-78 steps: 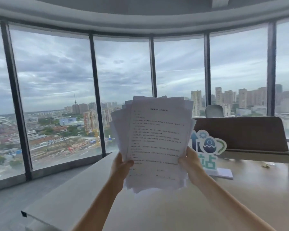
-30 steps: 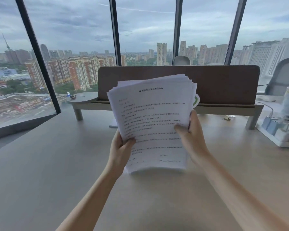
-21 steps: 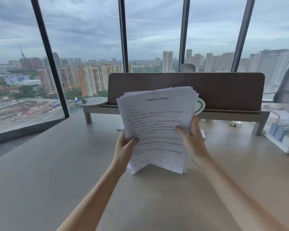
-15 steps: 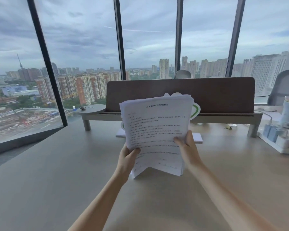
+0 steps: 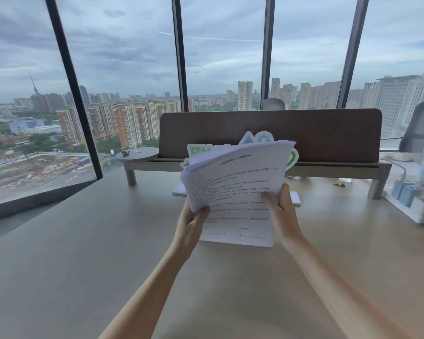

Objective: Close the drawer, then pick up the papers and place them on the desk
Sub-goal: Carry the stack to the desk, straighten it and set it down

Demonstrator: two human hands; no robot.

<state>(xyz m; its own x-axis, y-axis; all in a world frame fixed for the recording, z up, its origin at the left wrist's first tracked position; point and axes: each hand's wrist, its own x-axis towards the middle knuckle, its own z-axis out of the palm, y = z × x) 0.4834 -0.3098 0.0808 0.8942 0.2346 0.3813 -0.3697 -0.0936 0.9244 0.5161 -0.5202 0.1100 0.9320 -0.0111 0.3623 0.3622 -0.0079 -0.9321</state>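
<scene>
A stack of white printed papers [image 5: 233,187] is held in both hands over the light wooden desk [image 5: 83,253]. Its bottom edge touches the desk top and its upper part curls back away from me. My left hand [image 5: 190,222] grips the stack's left edge, thumb on the front sheet. My right hand [image 5: 280,207] grips the right edge, fingers on the front sheet. No drawer is in view.
Behind the papers stand a green and blue cut-out sign [image 5: 252,139] on a white base, a grey shelf riser [image 5: 255,165] and a brown divider panel [image 5: 328,133]. A white power strip with blue plugs [image 5: 411,199] lies at right. Floor-to-ceiling windows at the left and back.
The papers have come down from mid-air until their bottom edge rests on the desk, and the top of the stack has bent backward. Both hands kept their grip.
</scene>
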